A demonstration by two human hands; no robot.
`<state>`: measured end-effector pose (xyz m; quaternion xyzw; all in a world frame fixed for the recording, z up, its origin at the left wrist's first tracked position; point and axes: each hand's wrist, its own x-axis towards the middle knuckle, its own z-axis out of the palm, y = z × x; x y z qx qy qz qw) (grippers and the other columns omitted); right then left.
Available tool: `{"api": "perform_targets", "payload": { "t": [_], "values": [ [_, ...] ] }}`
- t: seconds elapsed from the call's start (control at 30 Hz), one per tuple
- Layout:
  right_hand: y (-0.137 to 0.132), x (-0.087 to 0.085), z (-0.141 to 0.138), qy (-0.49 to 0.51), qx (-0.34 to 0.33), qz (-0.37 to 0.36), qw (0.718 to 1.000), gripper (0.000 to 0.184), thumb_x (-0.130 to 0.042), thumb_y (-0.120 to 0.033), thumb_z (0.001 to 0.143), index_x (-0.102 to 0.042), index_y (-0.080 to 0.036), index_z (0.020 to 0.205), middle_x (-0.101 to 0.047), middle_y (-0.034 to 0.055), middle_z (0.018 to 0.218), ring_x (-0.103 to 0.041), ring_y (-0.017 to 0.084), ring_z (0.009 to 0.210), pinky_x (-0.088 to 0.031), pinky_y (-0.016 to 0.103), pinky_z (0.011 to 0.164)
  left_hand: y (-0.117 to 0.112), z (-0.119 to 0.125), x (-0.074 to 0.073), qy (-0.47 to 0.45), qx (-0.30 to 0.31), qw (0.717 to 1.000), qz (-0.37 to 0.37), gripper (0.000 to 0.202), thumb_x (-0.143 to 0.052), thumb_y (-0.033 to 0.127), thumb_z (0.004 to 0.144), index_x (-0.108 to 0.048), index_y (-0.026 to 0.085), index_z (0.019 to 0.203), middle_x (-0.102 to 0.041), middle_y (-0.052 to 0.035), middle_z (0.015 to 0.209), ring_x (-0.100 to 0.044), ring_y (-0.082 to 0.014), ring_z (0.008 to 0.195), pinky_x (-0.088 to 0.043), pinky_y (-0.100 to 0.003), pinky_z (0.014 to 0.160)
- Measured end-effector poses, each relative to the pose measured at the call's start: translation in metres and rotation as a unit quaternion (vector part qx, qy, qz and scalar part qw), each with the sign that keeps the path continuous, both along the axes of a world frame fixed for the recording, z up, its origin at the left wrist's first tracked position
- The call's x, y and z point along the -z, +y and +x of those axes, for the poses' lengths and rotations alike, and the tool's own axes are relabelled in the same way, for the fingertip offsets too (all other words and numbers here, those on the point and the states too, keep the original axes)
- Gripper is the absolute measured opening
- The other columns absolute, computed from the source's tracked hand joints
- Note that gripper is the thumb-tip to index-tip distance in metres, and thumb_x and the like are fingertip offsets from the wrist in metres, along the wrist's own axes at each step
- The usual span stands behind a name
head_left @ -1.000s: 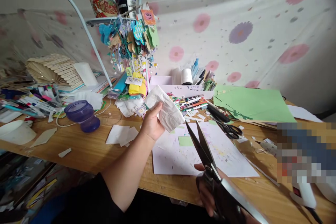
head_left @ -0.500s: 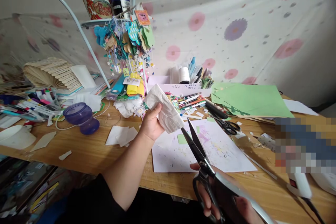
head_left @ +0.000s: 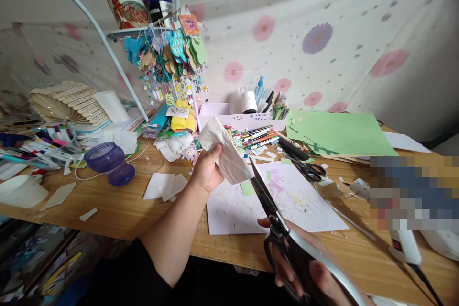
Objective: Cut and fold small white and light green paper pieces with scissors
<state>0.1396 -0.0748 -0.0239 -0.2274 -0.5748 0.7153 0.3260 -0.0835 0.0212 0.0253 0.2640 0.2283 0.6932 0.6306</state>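
Observation:
A folded piece of thin white paper (head_left: 229, 155), perhaps tissue, is pinched in my left hand (head_left: 208, 169), thumb on top. My right hand (head_left: 301, 263) grips large black-handled scissors (head_left: 267, 198), fingers through the loops. The blades lie nearly together, with their tips beside the lower right corner of the folded paper; I cannot tell whether they touch it. Below both hands lies a white sheet (head_left: 297, 215) marked with purple and yellow smudges and small scraps. A small green paper square (head_left: 248, 188) rests on it.
A purple cup (head_left: 109, 162) and white scraps (head_left: 165, 185) lie to the left. Behind are pens (head_left: 258, 137) and a white box (head_left: 229, 120). At the right are a second pair of scissors (head_left: 310, 170), green sheets (head_left: 344, 134) and a white corded tool (head_left: 405, 248). Paper charms (head_left: 179, 48) hang from a rack.
The scissor blades have closed from a wider gap to nearly together. The left hand still holds the folded paper in about the same place. The view has shifted slightly.

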Motion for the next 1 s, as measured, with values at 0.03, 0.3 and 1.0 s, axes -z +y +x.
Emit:
{"api": "perform_targets", "payload": {
  "t": [0.03, 0.3, 1.0],
  "values": [
    [-0.001, 0.001, 0.001, -0.003, 0.005, 0.002, 1.000, 0.080, -0.047, -0.076, 0.072, -0.046, -0.021, 0.132, -0.045, -0.0049, 0.059, -0.034, 0.007, 0.039, -0.050, 0.034, 0.055, 0.000, 0.000, 0.000, 0.000, -0.001, 1.000, 0.001, 0.044, -0.083, 0.032, 0.059, -0.066, 0.019, 0.098, -0.073, -0.0051, 0.099, -0.063, -0.0257, 0.104, -0.049, -0.037, 0.090],
    [-0.002, 0.005, -0.001, -0.001, 0.017, 0.005, 1.000, 0.085, -0.044, -0.078, 0.073, -0.043, -0.017, 0.132, -0.044, -0.0048, 0.059, -0.039, 0.008, 0.042, -0.047, 0.029, 0.053, -0.002, 0.000, -0.002, 0.016, -0.010, 1.000, 0.009, 0.038, -0.082, 0.031, 0.059, -0.067, 0.020, 0.092, -0.073, -0.0045, 0.099, -0.063, -0.0267, 0.105, -0.049, -0.038, 0.090],
    [-0.002, -0.004, -0.006, -0.039, 0.032, 0.035, 0.998, 0.079, -0.035, -0.078, 0.077, -0.035, -0.024, 0.135, -0.044, -0.0017, 0.069, -0.038, 0.014, 0.059, -0.044, 0.034, 0.067, -0.007, 0.009, 0.002, 0.027, 0.032, 0.999, 0.009, 0.035, -0.082, 0.026, 0.061, -0.068, 0.019, 0.092, -0.074, -0.0039, 0.083, -0.069, -0.0277, 0.090, -0.050, -0.043, 0.089]
  ]
}}
